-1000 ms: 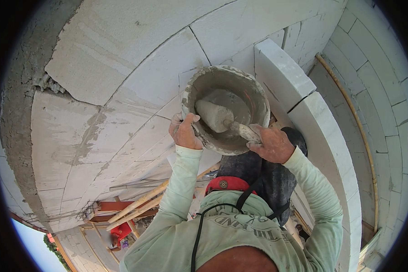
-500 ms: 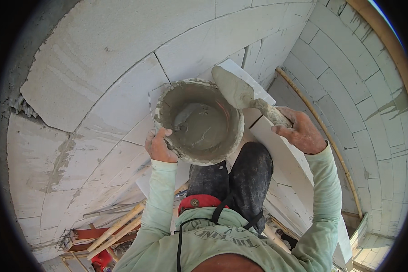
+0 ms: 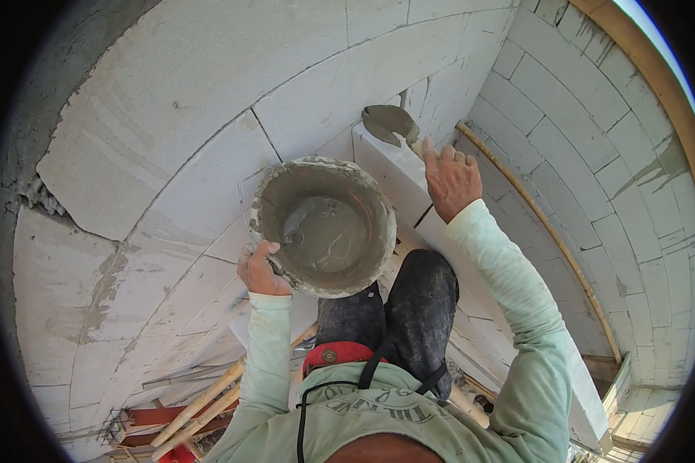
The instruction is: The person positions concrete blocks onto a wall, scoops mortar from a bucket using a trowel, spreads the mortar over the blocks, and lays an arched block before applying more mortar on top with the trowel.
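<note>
A round bucket [image 3: 386, 255] crusted with mortar is in front of me, tilted so that its inside shows. Wet grey mortar [image 3: 326, 239] covers its bottom. My left hand [image 3: 262, 268] grips the bucket's near left rim, thumb over the edge. In my right hand [image 3: 451, 180] is the handle of a trowel [image 3: 388, 123], its blade smeared with grey mortar. That blade is over the far end of a white block [image 3: 378, 154], close to the wall; I cannot tell whether it touches. My fingers partly cover the handle.
A pale block wall [image 3: 185, 131] curves along the left and far side. Another block wall [image 3: 587, 147] rises at the right, with a bamboo pole [image 3: 544, 235] leaning along it. Wooden poles [image 3: 201, 401] and red beams [image 3: 150, 417] lie below at the lower left.
My right hand has moved the trowel away from the bucket's rim, far and left, and turned palm down. The bucket, with my left hand on it, sits slightly lower and further left in view.
</note>
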The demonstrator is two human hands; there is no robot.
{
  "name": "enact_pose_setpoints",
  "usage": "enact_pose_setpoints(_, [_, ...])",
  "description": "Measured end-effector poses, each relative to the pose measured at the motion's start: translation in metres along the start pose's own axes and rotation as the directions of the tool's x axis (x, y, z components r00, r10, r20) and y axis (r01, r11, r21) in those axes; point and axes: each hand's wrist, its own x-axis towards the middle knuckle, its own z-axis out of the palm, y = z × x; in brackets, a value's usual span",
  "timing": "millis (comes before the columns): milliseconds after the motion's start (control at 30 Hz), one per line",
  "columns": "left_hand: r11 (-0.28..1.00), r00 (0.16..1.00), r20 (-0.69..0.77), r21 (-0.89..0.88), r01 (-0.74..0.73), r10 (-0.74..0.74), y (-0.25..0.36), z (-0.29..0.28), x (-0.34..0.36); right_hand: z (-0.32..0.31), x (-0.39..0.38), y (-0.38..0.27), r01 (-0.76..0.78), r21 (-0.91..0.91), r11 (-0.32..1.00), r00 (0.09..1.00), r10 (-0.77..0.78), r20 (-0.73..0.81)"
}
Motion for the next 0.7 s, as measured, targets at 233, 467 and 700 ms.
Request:
enact_pose_setpoints(233, [0.881,0.924,-0.008,-0.305,0.362,-0.383,0.030,0.017,0.001,0.013,-0.044,0.016,-0.081,0.031,0.996,0.996,0.083,-0.042])
enact_pose_setpoints(467, [0.893,0.954,0.167,0.341,-0.294,0.250,0.005,0.014,0.006,0.006,-0.078,0.040,-0.119,0.096,0.988,0.993,0.119,0.010])
enact_pose_setpoints(700, [0.988,0.985,0.154,0.114,-0.102,0.084,0.010,0.031,0.009,-0.033,-0.084,0.062,-0.243,0.537,0.808,0.967,0.244,0.071])
